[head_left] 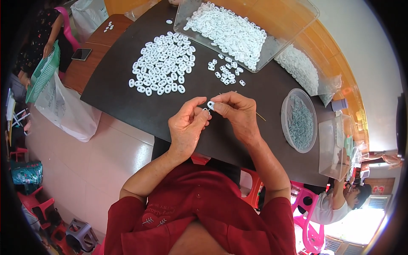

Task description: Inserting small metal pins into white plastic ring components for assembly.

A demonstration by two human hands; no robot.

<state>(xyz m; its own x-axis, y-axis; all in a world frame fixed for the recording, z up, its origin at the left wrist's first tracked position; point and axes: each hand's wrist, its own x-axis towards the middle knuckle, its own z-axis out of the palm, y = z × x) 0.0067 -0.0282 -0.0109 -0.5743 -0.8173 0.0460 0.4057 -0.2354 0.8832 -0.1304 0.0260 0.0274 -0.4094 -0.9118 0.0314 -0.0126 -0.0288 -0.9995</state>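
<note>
My left hand [185, 128] and my right hand [240, 114] meet over the near part of the dark table. My right thumb and fingers pinch a white oval plastic piece with holes [211, 104]. Just below it, a small white piece [206, 109] shows at my left fingertips, mostly covered by them; whether the two pieces touch I cannot tell. Beyond my left hand spreads a large group of white two-holed ovals [163, 63]. Smaller white pieces [227, 72] lie in a loose cluster beyond my right hand. A thin yellowish stick [260, 116] lies beside my right hand.
A clear bin [272, 57] heaped with white pieces stands at the far side. To the right sit a round tub of small grey-blue metal-looking parts [301, 123] and a clear box [329, 146]. Two other people are nearby; the one at left holds a green basket [44, 76].
</note>
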